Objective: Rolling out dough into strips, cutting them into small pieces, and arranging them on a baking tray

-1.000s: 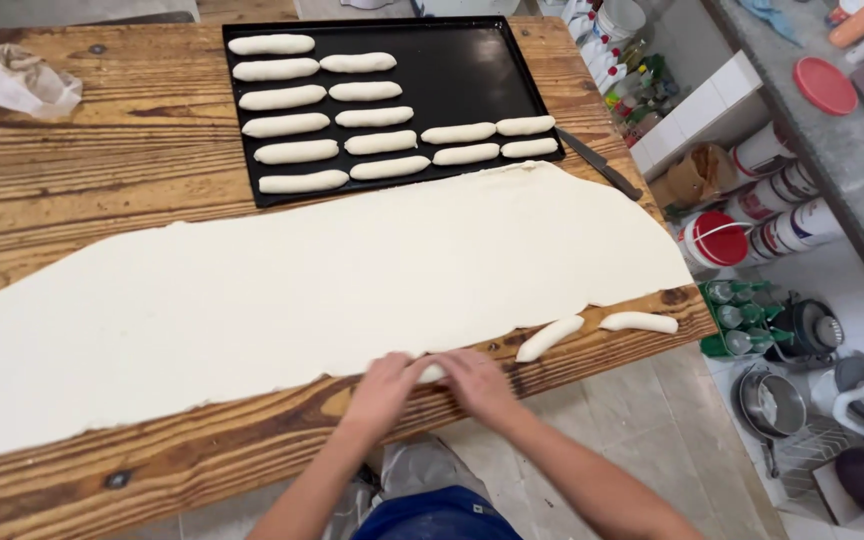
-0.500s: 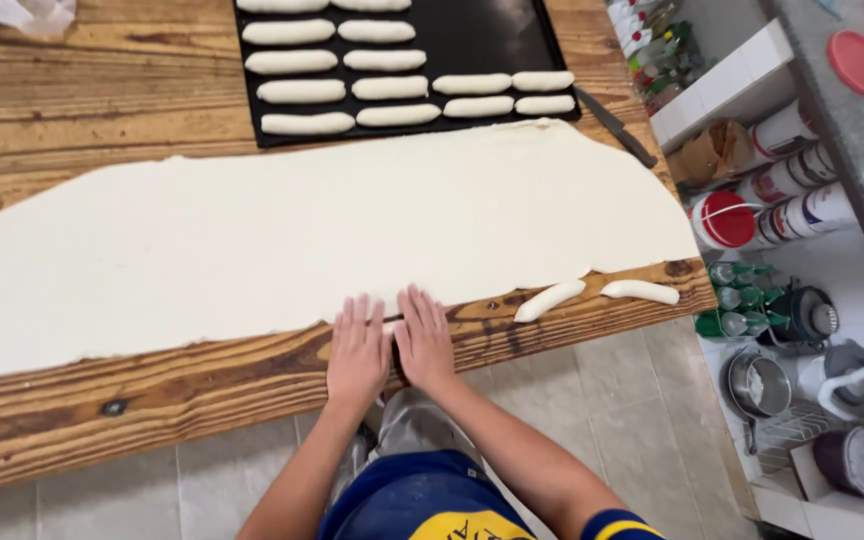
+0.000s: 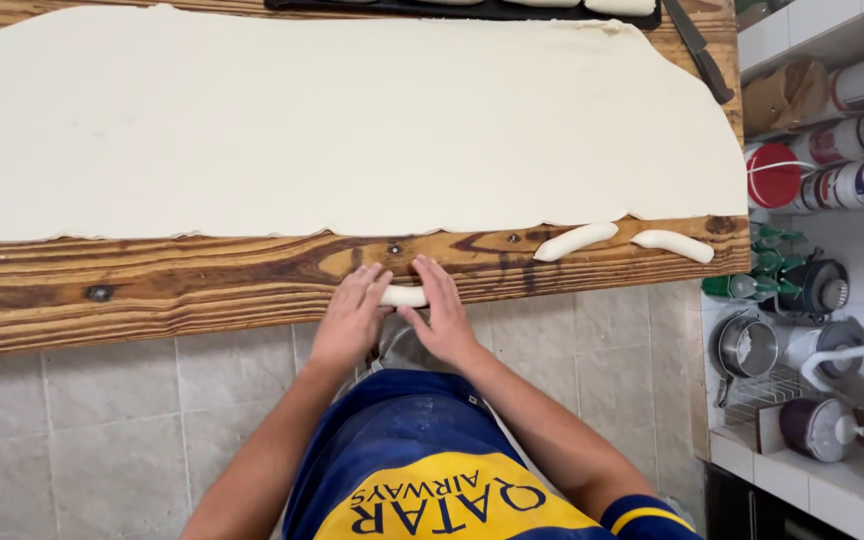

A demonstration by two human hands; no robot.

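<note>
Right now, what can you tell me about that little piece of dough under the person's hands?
The dough piece is a small, pale, smooth roll, soft-looking and raw. It lies crosswise near the front edge of the wooden table, apart from the big dough sheet. Only its middle shows: the left hand covers one end and the right hand the other, both palms down on it.

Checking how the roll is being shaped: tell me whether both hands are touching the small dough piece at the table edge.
Touching. The head view shows the left hand and right hand pressing their fingers onto the small dough roll, covering both its ends.
</note>
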